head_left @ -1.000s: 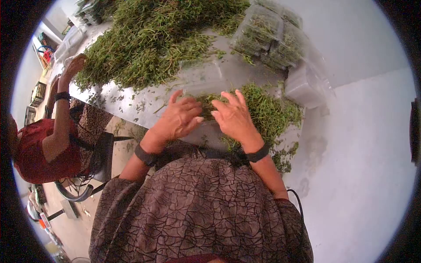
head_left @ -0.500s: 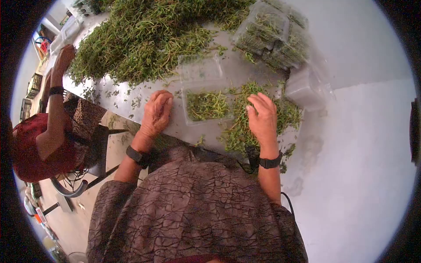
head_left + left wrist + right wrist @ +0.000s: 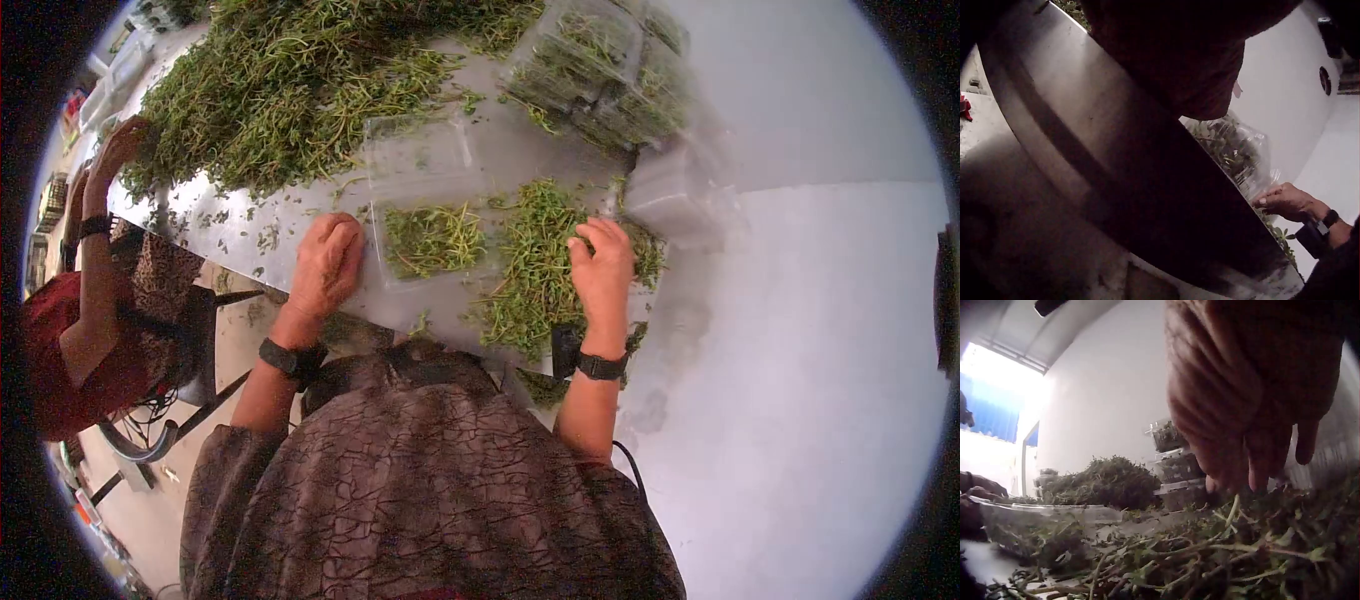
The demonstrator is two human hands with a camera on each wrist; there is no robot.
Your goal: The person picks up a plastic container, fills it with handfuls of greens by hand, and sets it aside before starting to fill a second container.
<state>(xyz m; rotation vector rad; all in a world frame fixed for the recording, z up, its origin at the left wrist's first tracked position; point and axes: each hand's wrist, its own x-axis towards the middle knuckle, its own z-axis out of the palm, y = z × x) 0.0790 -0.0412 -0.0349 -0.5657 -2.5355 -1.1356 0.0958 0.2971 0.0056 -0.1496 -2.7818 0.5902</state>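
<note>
Heaped greens [image 3: 280, 95] and stacked boxes [image 3: 585, 55] suggest a packing room.

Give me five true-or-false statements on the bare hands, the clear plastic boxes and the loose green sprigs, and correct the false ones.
1. The open rectangular clear plastic box in front of the person has green leafy sprigs inside. True.
2. The person's bare left hand is holding that box. False: it is to the left of the box, not holding it.
3. The person's bare right hand is at the smaller loose green pile. True.
4. The box's lid is closed. False: the clear plastic lid is open on the far side.
5. Stacked clear plastic boxes beyond the right hand contain greenery. True.
</note>
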